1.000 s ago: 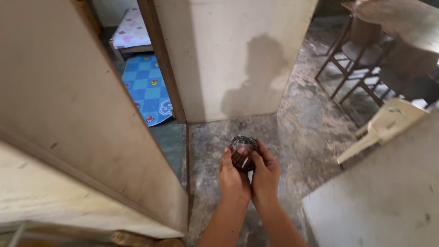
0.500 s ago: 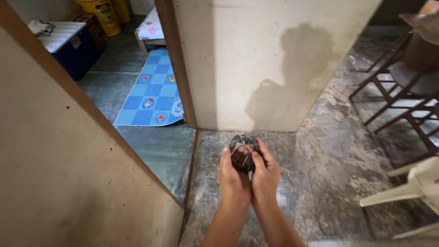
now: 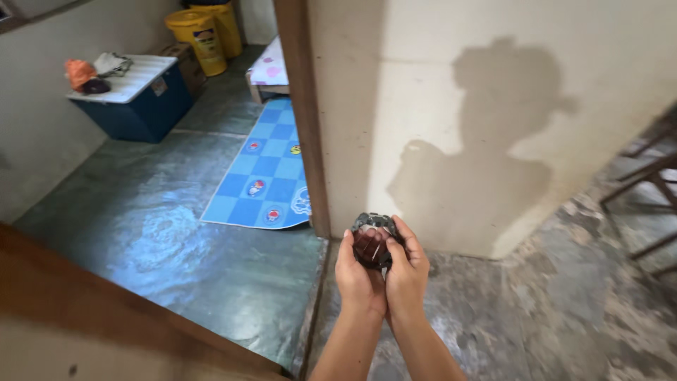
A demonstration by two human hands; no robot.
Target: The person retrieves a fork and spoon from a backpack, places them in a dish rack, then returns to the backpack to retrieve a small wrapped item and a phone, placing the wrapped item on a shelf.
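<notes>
Left hand (image 3: 358,271) and right hand (image 3: 407,271) cup a small glass jar (image 3: 371,241), likely fragile and slick, fingers wrapping its sides below the rim

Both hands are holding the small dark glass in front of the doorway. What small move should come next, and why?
Probably keep the dark glass cupped in the left hand and right hand and carry it forward through the doorway: the wooden door frame is close ahead, with the blue checkered mat beyond it.

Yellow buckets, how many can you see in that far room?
2. One yellow bucket stands behind the blue storage box; the second bucket is just right of it, by the wall. More may be hidden beyond the frame.
</notes>
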